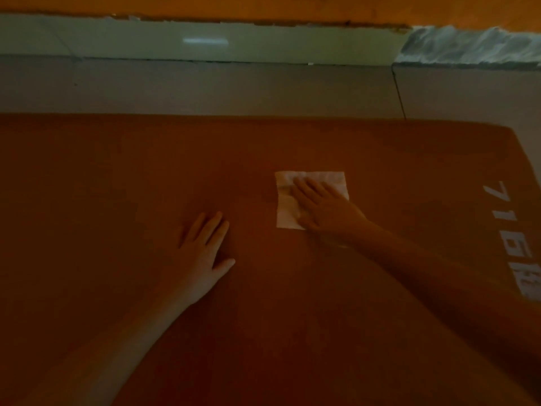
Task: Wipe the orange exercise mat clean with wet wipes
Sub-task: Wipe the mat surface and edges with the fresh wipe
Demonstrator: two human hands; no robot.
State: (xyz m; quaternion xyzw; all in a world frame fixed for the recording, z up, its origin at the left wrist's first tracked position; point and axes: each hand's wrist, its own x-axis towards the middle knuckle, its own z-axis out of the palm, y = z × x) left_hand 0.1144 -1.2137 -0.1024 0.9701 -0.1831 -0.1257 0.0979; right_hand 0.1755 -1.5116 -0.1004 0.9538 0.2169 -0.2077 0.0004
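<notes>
head | right hand (325, 210) fingers (304, 187) flat, pressing wet wipe (288, 209) directly beneath | left hand (202, 250) spread bare on orange mat (102, 186) | unwiped mat stretches leftward, long axis sideways

Wipe (295, 200) on mat (117, 186), under right hand (325, 208), left hand (202, 250) leftward.

The light in here is dim, and the orange mat (117, 186) reads as a dull brown-red, darkest toward its near edge. The white wipe (310, 183) is the brightest patch on it. Beyond the mat's far edge a pale skirting tile (205, 42) carries a small streak of glare. The left hand (202, 247) and right hand (325, 206) throw only faint, soft shadows. Everything looks soft and smeared; the white lettering (509, 238) at the mat's right end is blurred and bowed.
</notes>
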